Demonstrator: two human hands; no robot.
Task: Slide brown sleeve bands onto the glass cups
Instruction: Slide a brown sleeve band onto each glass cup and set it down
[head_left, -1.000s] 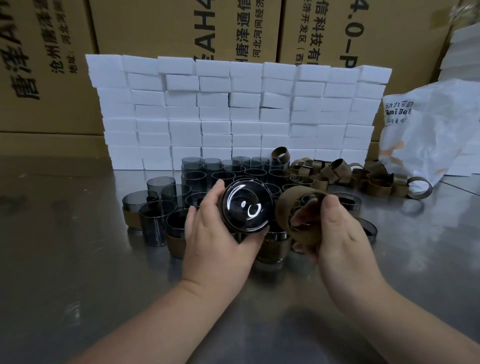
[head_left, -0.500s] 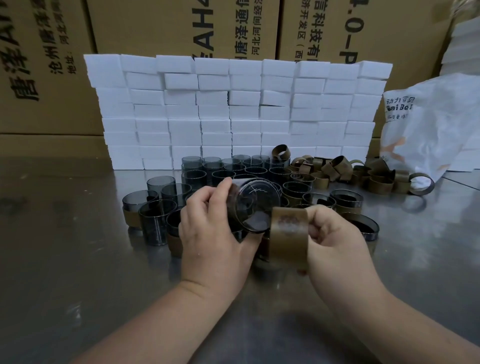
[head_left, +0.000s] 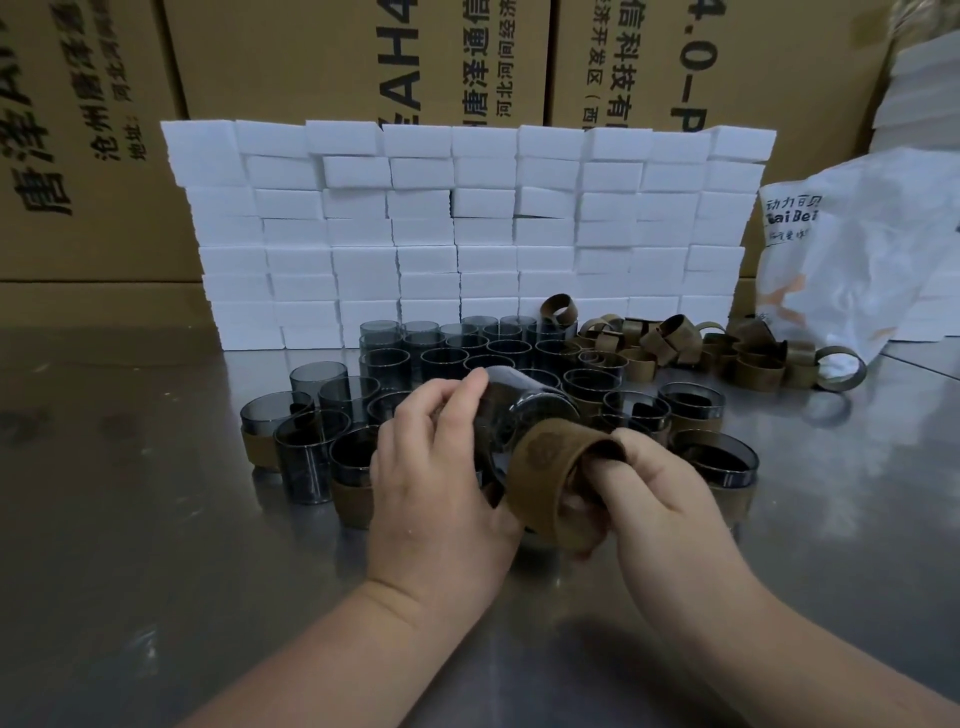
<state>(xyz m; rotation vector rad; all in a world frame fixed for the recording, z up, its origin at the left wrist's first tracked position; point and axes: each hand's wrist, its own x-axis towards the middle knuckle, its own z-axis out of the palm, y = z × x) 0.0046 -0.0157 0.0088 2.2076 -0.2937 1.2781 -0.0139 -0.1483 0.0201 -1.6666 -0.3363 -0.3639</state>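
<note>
Holding the cup (head_left: 524, 410) in your left hand (head_left: 441, 483), you have it tipped on its side above the table (head_left: 130, 545), fingers curled over its top and wrapped firmly round the dark glass. Your right hand (head_left: 660, 499) pinches the band (head_left: 545, 467): fingertips are tucked inside its open end and another digit presses on the outside from below. The band meets the lower, right-facing end of the cup and overlaps it. How far on it sits cannot be told, as your hands cover the join.

Behind your hands, more cups (head_left: 467, 358) stand upright in a tight cluster on the steel. Several at the left and right edges of the cluster already wear brown sleeves around their lower part. To the right and back of the cluster lies a heap of loose bands (head_left: 753, 358), some on edge, some flat, one rolled apart at the far right.

A wall of white blocks (head_left: 467, 234) is stacked just behind the cups, with printed boxes (head_left: 337, 57) rising behind it. A crumpled white bag (head_left: 872, 249) sits at the right, touching the heap.
</note>
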